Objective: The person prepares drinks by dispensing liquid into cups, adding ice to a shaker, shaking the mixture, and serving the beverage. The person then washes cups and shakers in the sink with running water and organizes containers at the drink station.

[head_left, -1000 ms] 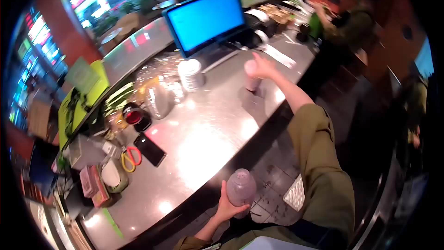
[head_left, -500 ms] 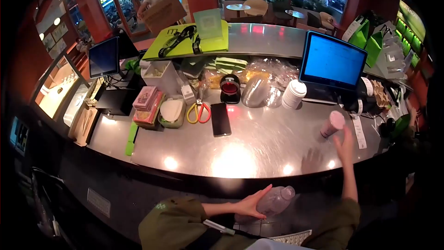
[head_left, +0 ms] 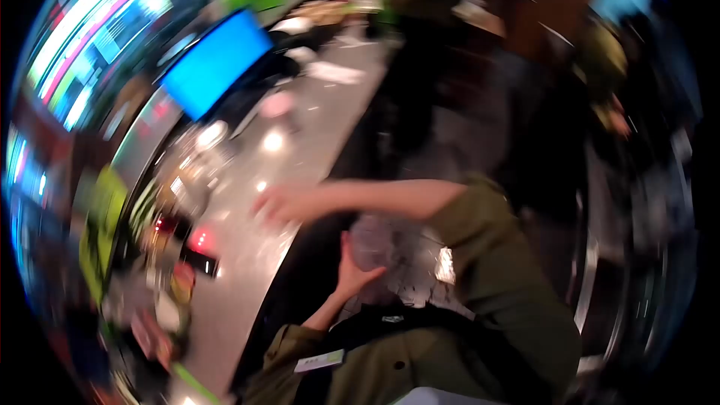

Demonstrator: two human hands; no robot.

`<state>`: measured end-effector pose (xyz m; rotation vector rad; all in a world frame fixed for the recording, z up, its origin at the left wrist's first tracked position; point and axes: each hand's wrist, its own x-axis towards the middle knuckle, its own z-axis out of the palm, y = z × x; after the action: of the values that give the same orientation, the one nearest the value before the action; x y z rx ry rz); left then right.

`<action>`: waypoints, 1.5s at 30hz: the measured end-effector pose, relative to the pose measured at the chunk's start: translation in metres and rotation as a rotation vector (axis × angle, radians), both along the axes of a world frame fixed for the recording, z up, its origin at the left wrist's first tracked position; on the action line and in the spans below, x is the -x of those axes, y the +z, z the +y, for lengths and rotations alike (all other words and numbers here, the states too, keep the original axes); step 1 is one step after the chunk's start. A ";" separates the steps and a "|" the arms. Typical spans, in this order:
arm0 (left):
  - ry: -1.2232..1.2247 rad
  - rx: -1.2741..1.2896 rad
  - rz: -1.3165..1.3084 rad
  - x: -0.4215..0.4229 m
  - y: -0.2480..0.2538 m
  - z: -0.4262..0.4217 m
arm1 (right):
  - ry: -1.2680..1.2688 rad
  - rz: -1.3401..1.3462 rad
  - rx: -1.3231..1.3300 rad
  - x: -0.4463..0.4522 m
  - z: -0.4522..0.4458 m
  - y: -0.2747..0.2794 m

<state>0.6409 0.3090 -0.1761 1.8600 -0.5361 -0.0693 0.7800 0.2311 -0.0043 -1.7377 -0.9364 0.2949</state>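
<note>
My left hand (head_left: 351, 274) is wrapped round a clear plastic bottle (head_left: 373, 244) close to my body, below the counter's edge. My right hand (head_left: 283, 204) reaches across my front over the counter's near edge. It is smeared by motion, so how its fingers are set is unclear; no object shows in it. A cup with pink contents (head_left: 277, 104) stands on the metal counter (head_left: 244, 236), apart from that hand and farther along.
A blue-lit screen (head_left: 216, 65) stands at the counter's back. A dark phone (head_left: 201, 261) lies near a red-lit scanner (head_left: 169, 223). A strip of white paper (head_left: 335, 73) is past the cup. Someone in olive clothing (head_left: 600, 56) is at the upper right.
The view has swung sharply to the right and blurred. My right hand has drawn away from the pink cup, which remains on the counter. My left hand still holds the bottle.
</note>
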 end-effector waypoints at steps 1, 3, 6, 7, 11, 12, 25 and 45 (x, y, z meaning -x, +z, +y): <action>-0.015 0.210 0.074 0.005 -0.010 -0.013 | 0.073 -0.280 0.117 0.045 0.008 0.028; -0.327 0.157 0.232 0.004 -0.013 -0.029 | 0.203 -0.615 0.190 0.113 0.007 0.072; -0.632 -0.432 -0.079 0.001 0.047 -0.070 | -0.298 -0.666 -0.037 0.161 -0.081 0.072; -0.550 -0.228 -0.010 0.012 0.042 -0.089 | -0.554 -0.656 -0.121 0.178 -0.119 0.056; -0.581 0.226 0.175 0.054 0.041 -0.183 | -1.512 -0.162 -0.300 0.297 -0.249 -0.029; -0.664 0.230 0.152 0.065 0.036 -0.215 | -1.529 -0.131 -0.228 0.328 -0.266 -0.042; -1.676 0.074 0.010 0.505 0.075 -0.644 | -3.082 -0.521 -0.295 0.858 -0.512 -0.064; -1.927 -0.183 -0.113 0.616 -0.071 -0.771 | -2.122 0.597 1.211 1.002 -0.663 -0.165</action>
<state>0.0252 -0.4619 -0.2468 0.8456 -2.2151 -1.2715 -0.2217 -0.4316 -0.1690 -2.3633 2.0004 -0.1579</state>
